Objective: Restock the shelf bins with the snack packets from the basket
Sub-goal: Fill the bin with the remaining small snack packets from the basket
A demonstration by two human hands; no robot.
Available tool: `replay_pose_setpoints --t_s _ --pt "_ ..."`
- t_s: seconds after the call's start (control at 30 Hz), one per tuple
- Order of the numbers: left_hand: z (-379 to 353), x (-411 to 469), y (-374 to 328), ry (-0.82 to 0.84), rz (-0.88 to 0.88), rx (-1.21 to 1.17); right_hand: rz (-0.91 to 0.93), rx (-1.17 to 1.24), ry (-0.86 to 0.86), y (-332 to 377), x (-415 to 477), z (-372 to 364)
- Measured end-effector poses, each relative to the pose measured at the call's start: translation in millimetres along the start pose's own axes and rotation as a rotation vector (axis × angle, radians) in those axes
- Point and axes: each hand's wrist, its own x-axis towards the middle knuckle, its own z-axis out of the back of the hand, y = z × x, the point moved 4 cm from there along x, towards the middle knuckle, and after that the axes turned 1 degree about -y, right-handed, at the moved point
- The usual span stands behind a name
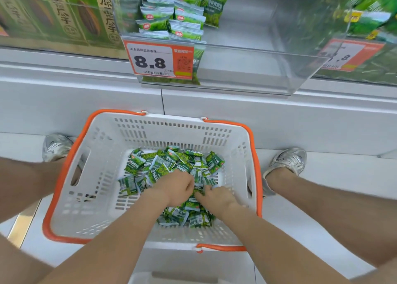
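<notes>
While the green snack packets (163, 165) lie heaped loose in the bottom of the white basket (171, 122), low in the middle of the frame, both hands reach down into the pile. The left hand (176, 187) is clenched, its fingers curled round packets near the middle of the heap. The right hand (217, 198) sits just beside it, fingers bent onto packets and nearly touching the left. The basket's orange handles (254, 155) are folded down along its rim, and it stands on the pale floor (322, 198) between two silver trainers, one at the left (57, 146) and one at the right (287, 161). Above it, at the top centre, a clear shelf bin (257, 69) holds a stack of the same green packets (176, 19) at its left side. An orange price tag (159, 60) reading 8.8 hangs on its front. Green boxes (60, 11) fill the upper left; another bin of green packs (376, 9), blurred, shows at the upper right.
</notes>
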Motion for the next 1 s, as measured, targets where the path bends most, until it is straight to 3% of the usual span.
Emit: replay_pose_setpoints --t_s 0.1,0.23,0.37,0.5,0.6,0.8,0.9,1.0 --pt "0.8 1.2 1.1 -0.028 0.028 -0.083 -0.032 0.136 -0.069 -8.2 -0.1 7.0" --pt "11.7 3.6 7.1 -0.135 0.064 -0.278 -0.137 0.674 -0.124 -43.6 1.7 33.0" --pt "32.5 -1.4 3.4 -0.152 0.077 -0.611 -0.079 1.117 -0.228 -73.6 -4.6 73.5" --pt "57.9 -16.4 2.3 -0.322 0.155 -0.94 -0.041 1.472 -0.395 -83.3 -25.2 101.6" --pt "74.8 -26.3 -6.8 -0.421 0.101 -0.999 -0.006 1.4 -0.496 -85.0 -28.5 115.6" --pt "130.9 -47.3 -36.2 -0.695 -0.097 -0.758 -0.003 0.887 -0.629 -96.8 -71.5 201.6" --pt "165.8 -68.9 -56.0 -0.96 -0.237 -0.578 -0.03 0.565 -0.729 -92.6 -118.6 256.3" --pt "198.1 -98.3 -77.4 -1.347 -0.367 -0.498 -0.041 0.53 -0.862 -91.9 -182.0 305.8"
